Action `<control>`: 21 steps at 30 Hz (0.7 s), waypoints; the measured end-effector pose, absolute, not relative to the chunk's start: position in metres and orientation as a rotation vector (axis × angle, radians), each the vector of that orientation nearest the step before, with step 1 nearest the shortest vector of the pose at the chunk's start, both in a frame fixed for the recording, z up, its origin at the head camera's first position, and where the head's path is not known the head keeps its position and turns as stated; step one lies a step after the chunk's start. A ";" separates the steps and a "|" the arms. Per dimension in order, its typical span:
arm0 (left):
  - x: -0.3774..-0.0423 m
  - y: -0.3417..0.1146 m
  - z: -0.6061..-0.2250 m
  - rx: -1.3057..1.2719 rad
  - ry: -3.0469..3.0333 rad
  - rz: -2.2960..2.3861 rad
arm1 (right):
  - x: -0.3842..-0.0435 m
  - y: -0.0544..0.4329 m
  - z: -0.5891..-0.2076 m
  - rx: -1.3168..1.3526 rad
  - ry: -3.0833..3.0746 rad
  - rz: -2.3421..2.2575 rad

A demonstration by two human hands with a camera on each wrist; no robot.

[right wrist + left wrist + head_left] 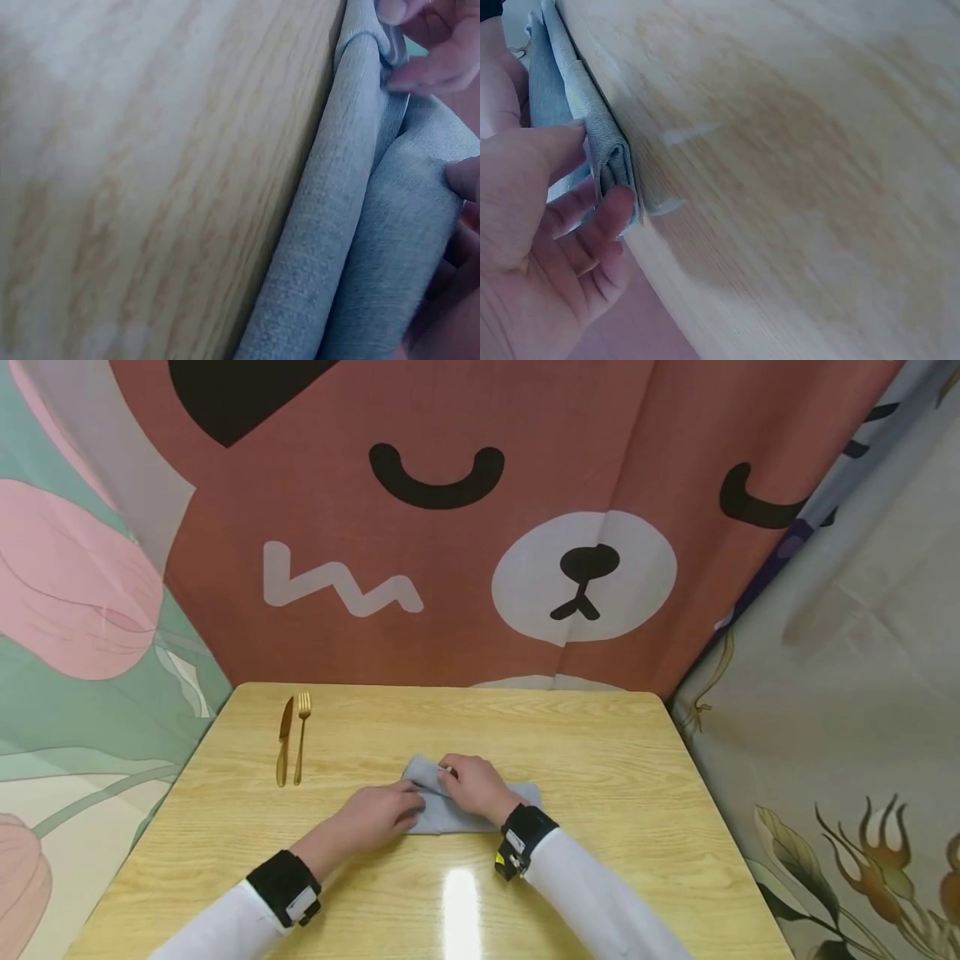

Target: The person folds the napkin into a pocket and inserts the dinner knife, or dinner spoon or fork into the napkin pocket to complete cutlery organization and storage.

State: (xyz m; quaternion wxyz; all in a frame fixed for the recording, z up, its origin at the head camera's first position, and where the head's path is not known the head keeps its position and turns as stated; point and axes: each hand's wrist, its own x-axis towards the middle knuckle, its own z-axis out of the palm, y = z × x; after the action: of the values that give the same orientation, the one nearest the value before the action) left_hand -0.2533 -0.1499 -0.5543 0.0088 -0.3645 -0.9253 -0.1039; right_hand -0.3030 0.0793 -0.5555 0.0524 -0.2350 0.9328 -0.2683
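A grey-blue cloth point(447, 817), folded into layers, lies on the wooden table in front of me. At its left end my left hand point(378, 817) pinches the folded edge; the left wrist view shows thumb and fingers on either side of the rolled-looking cloth end point(604, 139). My right hand point(477, 788) grips the upper layer at the far side, near the cloth's middle. In the right wrist view, a long fold of the cloth point(319, 225) runs beside a raised flap, and fingers point(466, 178) press on that flap. Part of the right hand is out of that view.
A gold knife point(284, 742) and a gold fork point(302, 739) lie side by side at the table's far left. Printed curtains point(450, 643) hang behind and on both sides of the wooden table point(600, 752).
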 end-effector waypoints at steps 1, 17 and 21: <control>-0.254 -0.149 -0.554 -1.136 -2.909 -0.325 | -0.304 0.080 -0.556 -0.714 2.837 -0.822; -0.261 -0.148 -0.550 -1.147 -3.073 -0.454 | -0.310 0.079 -0.557 -0.711 2.777 -0.769; -0.262 -0.148 -0.552 -1.154 -3.065 -0.497 | -0.308 0.079 -0.556 -0.786 2.789 -0.703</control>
State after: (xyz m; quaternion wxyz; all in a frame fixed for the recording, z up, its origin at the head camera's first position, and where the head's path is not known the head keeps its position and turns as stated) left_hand -0.2619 -0.1475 -0.5518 -0.0854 -0.3471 -0.9219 -0.1496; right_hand -0.3084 0.0792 -0.5560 0.0799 -0.2627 0.9324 -0.2351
